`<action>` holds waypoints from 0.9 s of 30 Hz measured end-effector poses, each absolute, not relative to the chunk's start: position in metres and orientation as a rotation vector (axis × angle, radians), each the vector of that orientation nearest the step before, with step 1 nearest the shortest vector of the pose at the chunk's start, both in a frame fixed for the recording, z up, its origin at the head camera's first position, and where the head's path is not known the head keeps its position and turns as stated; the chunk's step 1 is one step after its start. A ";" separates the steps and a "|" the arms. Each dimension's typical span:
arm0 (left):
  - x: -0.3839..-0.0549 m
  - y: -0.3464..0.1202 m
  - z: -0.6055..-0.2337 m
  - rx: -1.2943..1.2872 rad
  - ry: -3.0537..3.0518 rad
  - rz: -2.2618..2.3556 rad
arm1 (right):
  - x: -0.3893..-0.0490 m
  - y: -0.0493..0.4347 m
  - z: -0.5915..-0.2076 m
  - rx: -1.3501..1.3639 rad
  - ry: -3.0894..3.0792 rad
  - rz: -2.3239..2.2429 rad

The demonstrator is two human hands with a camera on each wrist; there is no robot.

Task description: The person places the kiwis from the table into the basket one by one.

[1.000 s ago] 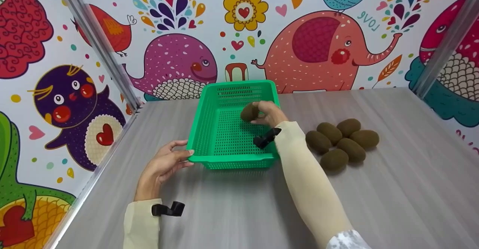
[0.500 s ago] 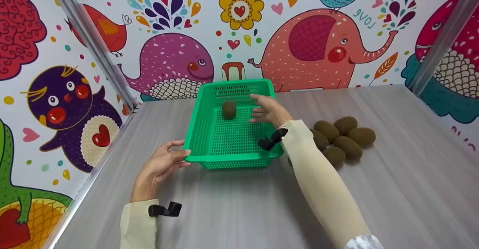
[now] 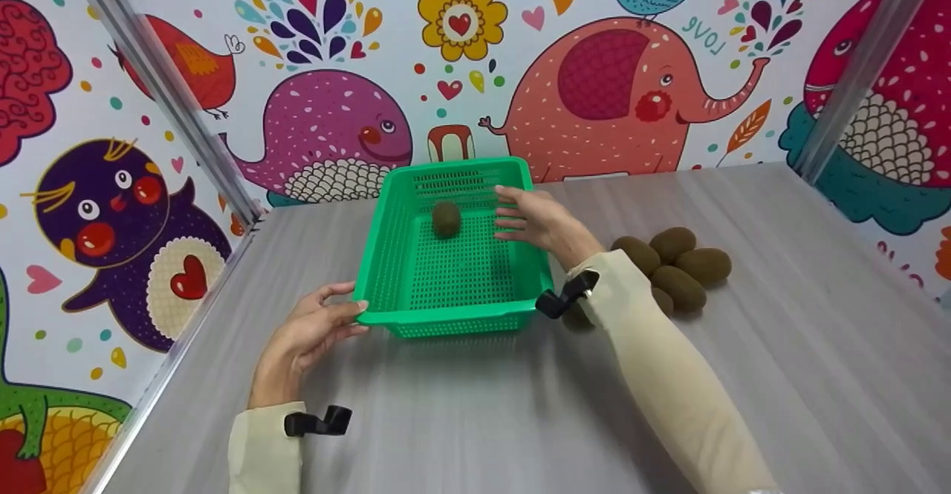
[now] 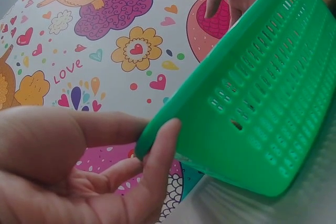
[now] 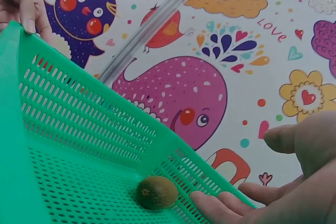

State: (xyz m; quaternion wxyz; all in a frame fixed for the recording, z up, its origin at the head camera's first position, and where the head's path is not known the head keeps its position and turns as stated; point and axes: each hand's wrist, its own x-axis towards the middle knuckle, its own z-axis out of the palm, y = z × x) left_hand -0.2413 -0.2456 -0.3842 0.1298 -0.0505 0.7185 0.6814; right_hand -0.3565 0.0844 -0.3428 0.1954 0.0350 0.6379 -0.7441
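Note:
A green perforated plastic basket [image 3: 453, 314] stands on the table with one brown kiwi [image 3: 446, 220] lying on its bottom toward the far left. At the near left corner, my left hand [image 3: 308, 334] pinches the basket's rim between thumb and fingers; the left wrist view shows this pinch [image 4: 131, 150] closely. My right hand [image 3: 546, 219] is over the basket's right side, fingers spread and holding nothing. In the right wrist view, the kiwi [image 5: 157, 192] lies apart from those fingers [image 5: 215, 208].
Several more kiwis [image 3: 680, 290] lie in a cluster on the grey table [image 3: 446, 420] right of the basket, some partly hidden by the right forearm. Behind rises a wall [image 3: 461, 122] printed with cartoon animals, with metal posts [image 3: 171, 100] at its corners.
The right hand let go of the kiwi, which now lies in the basket farther left. That hand opened and drew back to the right. The left hand keeps its hold on the rim.

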 end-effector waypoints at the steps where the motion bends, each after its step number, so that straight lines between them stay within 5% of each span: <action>1: -0.241 -0.246 -0.384 -0.143 2.087 1.982 | -0.355 0.087 -0.343 0.086 1.792 -2.086; 27: -0.240 -0.245 -0.384 -0.131 2.056 2.007 | -0.301 0.142 -0.346 -0.058 1.887 -2.118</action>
